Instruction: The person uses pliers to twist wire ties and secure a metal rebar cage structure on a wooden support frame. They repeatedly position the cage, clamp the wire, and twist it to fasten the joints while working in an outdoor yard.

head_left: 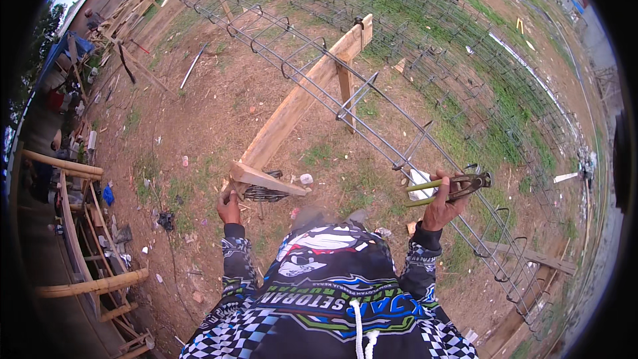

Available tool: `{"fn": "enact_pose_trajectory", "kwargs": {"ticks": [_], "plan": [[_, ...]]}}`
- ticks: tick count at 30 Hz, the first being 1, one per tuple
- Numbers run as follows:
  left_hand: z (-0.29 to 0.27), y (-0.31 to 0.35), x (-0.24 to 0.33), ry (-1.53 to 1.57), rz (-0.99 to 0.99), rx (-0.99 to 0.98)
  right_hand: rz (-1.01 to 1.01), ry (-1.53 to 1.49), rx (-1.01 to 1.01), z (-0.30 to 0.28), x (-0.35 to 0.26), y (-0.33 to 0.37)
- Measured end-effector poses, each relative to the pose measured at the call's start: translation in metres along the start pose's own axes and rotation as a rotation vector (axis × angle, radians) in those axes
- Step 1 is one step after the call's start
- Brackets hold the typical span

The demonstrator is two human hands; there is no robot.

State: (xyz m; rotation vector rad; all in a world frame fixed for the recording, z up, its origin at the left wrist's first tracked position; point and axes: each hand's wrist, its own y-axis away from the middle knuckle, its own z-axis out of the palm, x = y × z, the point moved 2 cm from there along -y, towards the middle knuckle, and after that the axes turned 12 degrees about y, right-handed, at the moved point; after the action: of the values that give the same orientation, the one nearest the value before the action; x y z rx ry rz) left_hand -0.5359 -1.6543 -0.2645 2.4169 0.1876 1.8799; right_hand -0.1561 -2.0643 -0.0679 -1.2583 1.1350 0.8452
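Observation:
My right hand [444,207] is closed around end-cutting pincers [467,187] with green handles, their jaws turned right over the bars. A long steel rebar cage [312,88] with square stirrups slants from far left to near right, resting across a wooden trestle [286,116]. At the trestle's near end, my left hand [229,209] has its fingers curled in against the wood; what they hold, if anything, is hidden. Beside it, a bundle of dark thin wire [264,191] lies by the short crosspiece [266,177].
More rebar cages [458,60] lie on the grass at the far right. A second wooden support [531,257] stands under the near right end of the cage. Bamboo framing [90,286] runs along the left. Lumber [143,10] is piled at the far left, near another person [93,18].

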Motion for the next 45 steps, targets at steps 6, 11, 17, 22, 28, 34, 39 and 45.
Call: {"fn": "enact_pose_trajectory", "kwargs": {"ticks": [6,11,17,22,28,34,39,45], "plan": [[0.017,0.010,0.026,-0.091,0.058,-0.250,-0.026,0.489,0.265,-0.023,0.021,-0.007],[-0.006,-0.002,0.026,-0.046,0.037,-0.302,0.018,0.959,0.167,-0.034,0.075,-0.013],[-0.028,-0.012,0.037,-0.119,0.022,-0.425,0.069,1.225,0.131,-0.047,0.100,-0.022],[-0.054,-0.025,0.031,-0.160,0.073,-0.463,0.092,1.437,0.050,-0.032,0.121,-0.009],[-0.083,-0.033,0.040,-0.279,0.070,-0.563,-0.007,1.452,0.202,-0.048,0.129,-0.011],[-0.125,-0.016,0.042,-0.239,0.066,-0.330,-0.281,1.041,0.032,0.053,0.041,0.058],[-0.169,0.047,-0.034,-0.329,-0.112,-0.179,-0.194,0.197,-0.828,0.195,-0.032,0.189],[-0.230,0.063,-0.048,-0.421,-0.264,-0.059,-0.388,0.009,-1.555,0.269,-0.133,0.328]]}}
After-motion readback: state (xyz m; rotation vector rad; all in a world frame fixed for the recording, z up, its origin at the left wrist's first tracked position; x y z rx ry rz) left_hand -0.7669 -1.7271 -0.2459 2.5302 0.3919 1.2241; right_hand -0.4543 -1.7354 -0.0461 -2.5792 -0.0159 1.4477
